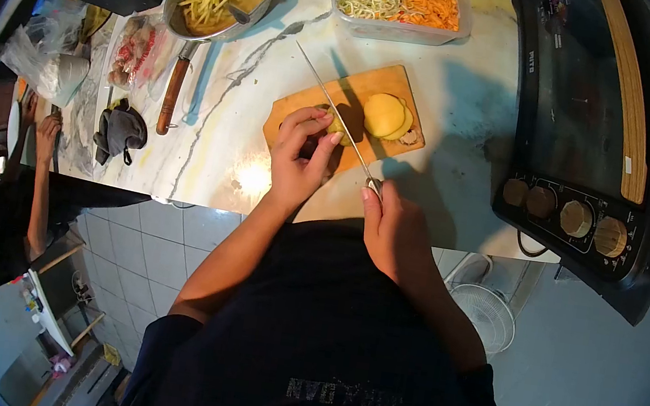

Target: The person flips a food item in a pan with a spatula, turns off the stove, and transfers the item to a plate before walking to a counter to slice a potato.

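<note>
My left hand (pixel 296 158) has its fingers curled on a potato piece (pixel 337 126), pressing it on the wooden cutting board (pixel 390 80). The fingers partly hide that piece. In my right hand (pixel 389 226) is the handle of a long kitchen knife (pixel 325 90). Its thin blade slants up and left across the board, close beside my left fingertips and over the potato piece. On the board's right side, round yellow potato slices (pixel 384 115) lie overlapping, with a small brownish scrap (pixel 409 138) near the corner.
A metal saucepan (pixel 176 9) of yellow strips in liquid stands at the upper left. Behind the board is a plastic container (pixel 397 32) of shredded vegetables. A black oven (pixel 572 137) borders the right, a dark cloth (pixel 121 131) lies left. Another person's arm (pixel 42 182) rests at the far left.
</note>
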